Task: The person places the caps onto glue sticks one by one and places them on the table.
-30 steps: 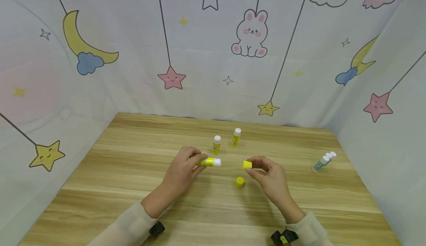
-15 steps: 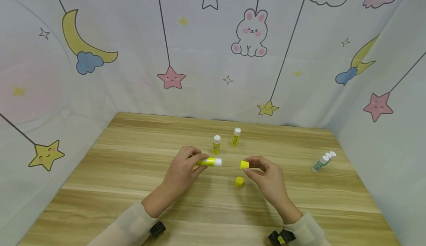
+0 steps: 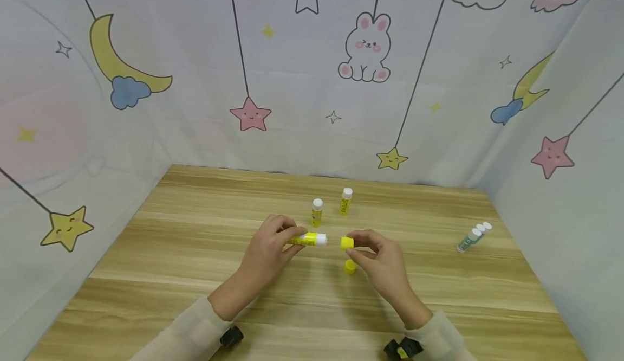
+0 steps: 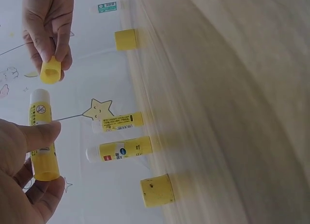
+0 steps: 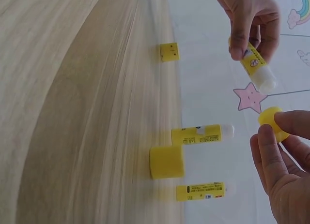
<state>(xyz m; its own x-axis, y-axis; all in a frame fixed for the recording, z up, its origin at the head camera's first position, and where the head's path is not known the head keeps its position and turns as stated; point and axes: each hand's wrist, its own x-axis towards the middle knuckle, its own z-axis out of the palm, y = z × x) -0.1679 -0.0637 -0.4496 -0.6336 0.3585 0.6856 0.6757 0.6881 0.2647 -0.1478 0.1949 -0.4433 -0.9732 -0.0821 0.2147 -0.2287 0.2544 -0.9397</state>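
My left hand (image 3: 268, 247) grips a yellow glue stick (image 3: 308, 239) lying level, its white end (image 5: 265, 80) pointing right. Across a small gap from that end, my right hand (image 3: 382, 260) pinches a yellow cap (image 3: 346, 243) between thumb and fingers. The cap's hollow side (image 4: 51, 75) faces the glue stick in the left wrist view. On the table below the right hand sits another yellow cap (image 3: 349, 266). A further yellow cap (image 4: 157, 190) shows on the table in the left wrist view; my left hand hides it from the head view.
Two yellow glue sticks with white tops, a nearer one (image 3: 317, 212) and a farther one (image 3: 345, 201), stand upright behind the hands. Several green-and-white glue sticks (image 3: 469, 240) stand together at the right. A printed cloth (image 3: 302, 144) hangs along the table's back edge.
My right hand has moved left with the yellow cap, narrowing the gap to the glue stick's white end. The left hand has stayed nearly still.
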